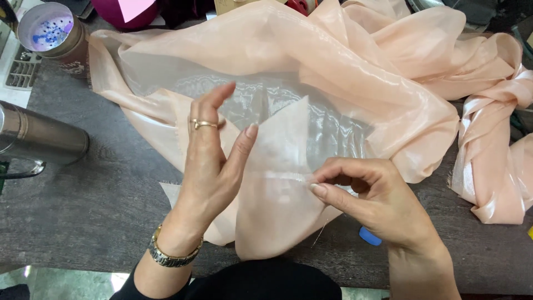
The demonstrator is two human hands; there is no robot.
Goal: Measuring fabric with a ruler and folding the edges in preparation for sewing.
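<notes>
Both hands are working w/ the peach sheer fabric [333, 83] at table [83, 216] centre: right hand [372, 203] is pinching a gathered seam edge btwn thumb & fingertips, probably keeping it taut, while left hand [214, 161] is standing edge-on, fingers loose & unclosed, thumb resting on a raised fold. Fabric is spreading out to 12–3 o'clock; steel flask [41, 139] is lying at 9, a cup [53, 33] w/ blue flecks at 11, a small blue object [369, 237] peeking out under the right wrist at 5.

A single head-worn camera looks steeply down from close above the worktop [83, 222], facing forward over both hands and the fabric [361, 72].
</notes>
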